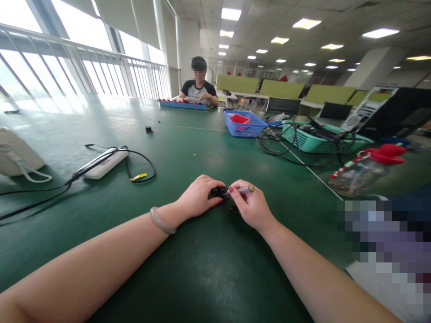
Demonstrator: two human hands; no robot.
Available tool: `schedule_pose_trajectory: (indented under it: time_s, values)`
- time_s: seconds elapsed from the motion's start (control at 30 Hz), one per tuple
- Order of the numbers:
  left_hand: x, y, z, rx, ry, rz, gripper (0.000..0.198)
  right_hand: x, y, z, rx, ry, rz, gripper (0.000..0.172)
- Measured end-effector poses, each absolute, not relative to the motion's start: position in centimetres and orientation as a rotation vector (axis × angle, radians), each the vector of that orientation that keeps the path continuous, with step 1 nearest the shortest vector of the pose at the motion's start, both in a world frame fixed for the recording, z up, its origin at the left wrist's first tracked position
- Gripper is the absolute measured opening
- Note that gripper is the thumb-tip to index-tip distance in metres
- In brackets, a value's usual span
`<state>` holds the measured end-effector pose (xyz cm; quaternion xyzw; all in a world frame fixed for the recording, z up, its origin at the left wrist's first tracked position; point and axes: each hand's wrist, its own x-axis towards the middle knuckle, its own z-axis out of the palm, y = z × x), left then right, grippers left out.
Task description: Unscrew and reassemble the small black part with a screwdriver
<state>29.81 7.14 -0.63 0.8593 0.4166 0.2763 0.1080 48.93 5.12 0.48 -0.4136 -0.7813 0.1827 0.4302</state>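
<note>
Head view of a green counter (188, 148). The left hand (198, 197) is laid palm-down on the counter, its fingers closed over a small black part (218, 193), which is pinned against the surface near the middle of the view. A pale bangle (162, 222) is worn on the left wrist. The right hand (251, 206) is clenched around a slim silver tool (243, 189) with a brass-coloured end; the tool is held nearly level, and its tip is brought against the small black part. Whether the tool is a pen or a driver cannot be told. A second black piece (233, 209) is seen on the counter just under the right hand.

To the left, a white power strip (104, 163) is shown with a black cable (141, 161) looped about it and a yellow tag (138, 176) on that cable. Farther back, a blue basket (249, 129) holding a red tray (239, 119) is set beside a teal basket (303, 141) draped with dark cables. At the right, a clear bottle (357, 175) with a red lid is laid on its side. At the far end of the counter another person (198, 89) is seated behind a long blue tray (183, 105), well apart from the hands.
</note>
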Motion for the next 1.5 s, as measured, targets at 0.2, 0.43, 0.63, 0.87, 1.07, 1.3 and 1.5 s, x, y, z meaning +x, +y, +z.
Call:
schedule_pose_trajectory:
  time_s: [0.2,0.43,0.63,0.87,1.07,1.3,1.5]
  values:
    - [29.8,6.8,-0.4,2.389,1.339,1.019,0.038,50.0,6.2,0.2,-0.874,-1.342,0.757,0.030]
    - [29.3,7.6,-1.4,2.455,1.602,0.790,0.041,51.5,8.9,-0.7,-0.839,-0.912,1.002,0.044]
    - [29.4,7.5,-1.3,2.484,1.595,0.734,0.029,51.6,9.0,-1.0,-0.995,-0.997,1.074,0.046]
    - [30.0,6.6,-0.7,2.460,1.193,0.682,0.041,51.0,8.9,-2.1,-1.044,-1.142,1.043,0.050]
    - [30.5,5.4,-0.4,2.623,1.074,0.563,0.051,51.2,9.5,-2.0,-0.923,-0.931,1.199,0.052]
    - [32.3,4.2,-0.5,2.671,1.123,0.540,0.041,51.4,9.9,-2.0,-0.816,-0.893,1.274,0.050]
    - [32.6,4.1,-0.7,2.677,1.120,0.553,0.030,51.8,10.0,-2.1,-0.756,-0.905,1.344,0.049]
